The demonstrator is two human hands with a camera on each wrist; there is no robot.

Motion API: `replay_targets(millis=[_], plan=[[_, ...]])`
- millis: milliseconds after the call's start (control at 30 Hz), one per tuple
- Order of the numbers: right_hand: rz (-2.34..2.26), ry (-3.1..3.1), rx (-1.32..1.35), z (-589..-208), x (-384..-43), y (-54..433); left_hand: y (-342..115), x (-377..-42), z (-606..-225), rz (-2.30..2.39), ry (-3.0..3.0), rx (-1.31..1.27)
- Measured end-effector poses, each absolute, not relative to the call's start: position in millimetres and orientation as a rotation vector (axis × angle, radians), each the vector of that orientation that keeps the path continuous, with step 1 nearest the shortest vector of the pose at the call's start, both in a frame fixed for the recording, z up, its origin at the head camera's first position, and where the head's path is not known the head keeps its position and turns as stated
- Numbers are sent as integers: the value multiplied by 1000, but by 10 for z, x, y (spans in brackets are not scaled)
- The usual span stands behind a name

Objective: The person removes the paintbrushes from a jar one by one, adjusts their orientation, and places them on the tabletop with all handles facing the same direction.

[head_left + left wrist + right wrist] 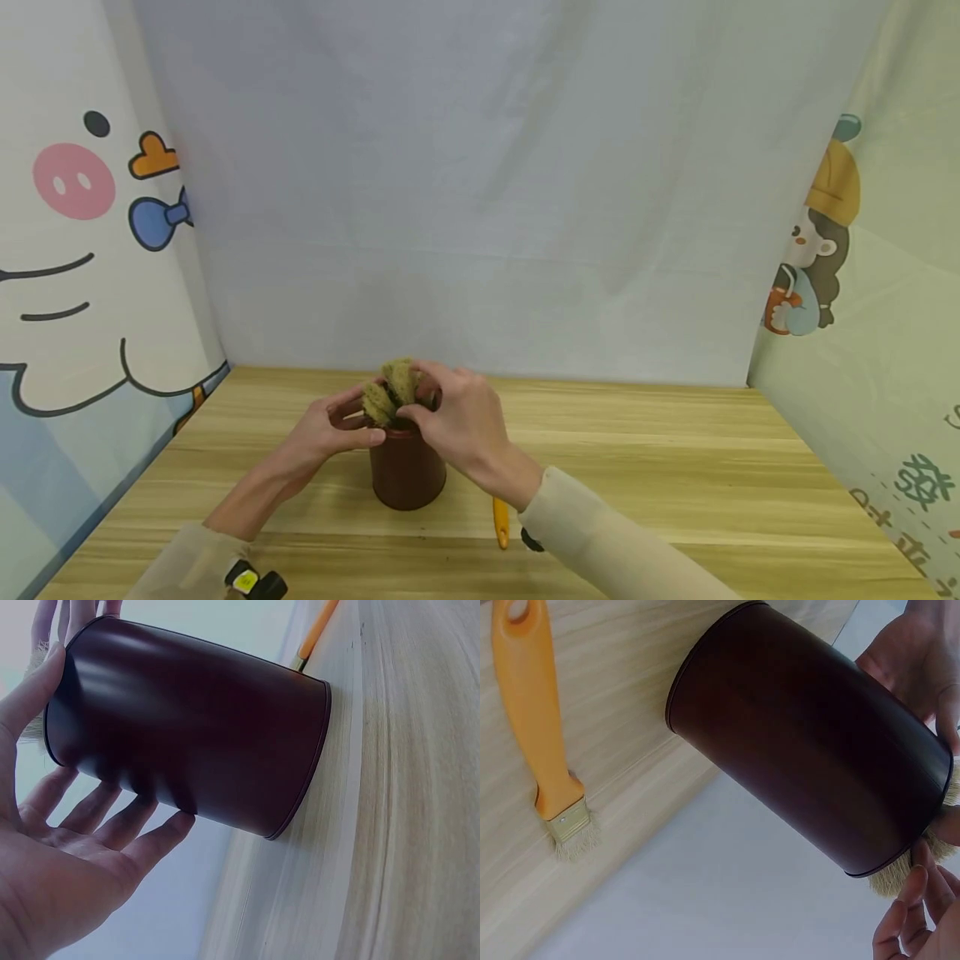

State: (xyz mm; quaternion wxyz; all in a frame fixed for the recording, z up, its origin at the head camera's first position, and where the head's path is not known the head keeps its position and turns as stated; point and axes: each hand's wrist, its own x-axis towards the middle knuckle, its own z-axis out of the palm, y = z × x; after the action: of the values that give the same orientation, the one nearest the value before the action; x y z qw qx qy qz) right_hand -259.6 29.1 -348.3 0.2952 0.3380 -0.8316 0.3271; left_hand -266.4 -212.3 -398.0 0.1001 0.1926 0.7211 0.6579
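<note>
A dark brown cylindrical cup [408, 479] stands upright on the table, with a pale-bristled brush [378, 404] and another brush [402, 379] in it, bristles up. Their handles are hidden inside. My left hand [322, 433] holds the cup from the left; in the left wrist view the fingertips [180, 819] touch its side and the thumb lies by the rim. From the right, my right hand [468, 421] pinches the taller brush near its bristles, above the rim. The right wrist view shows those fingers close to the bristles [891, 879].
A flat brush with an orange handle [536, 712] lies on the wooden table [660, 500], right of the cup and partly under my right forearm in the head view. Behind the table hangs a plain pale cloth [480, 208]; printed cloths flank both sides.
</note>
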Motion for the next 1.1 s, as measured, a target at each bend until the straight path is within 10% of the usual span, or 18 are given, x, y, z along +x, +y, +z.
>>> replay_targets(millis=[1100], plan=[[991, -2291, 981, -3530, -2710, 388, -2094, -2643, -3955, 1959, 2137, 535]])
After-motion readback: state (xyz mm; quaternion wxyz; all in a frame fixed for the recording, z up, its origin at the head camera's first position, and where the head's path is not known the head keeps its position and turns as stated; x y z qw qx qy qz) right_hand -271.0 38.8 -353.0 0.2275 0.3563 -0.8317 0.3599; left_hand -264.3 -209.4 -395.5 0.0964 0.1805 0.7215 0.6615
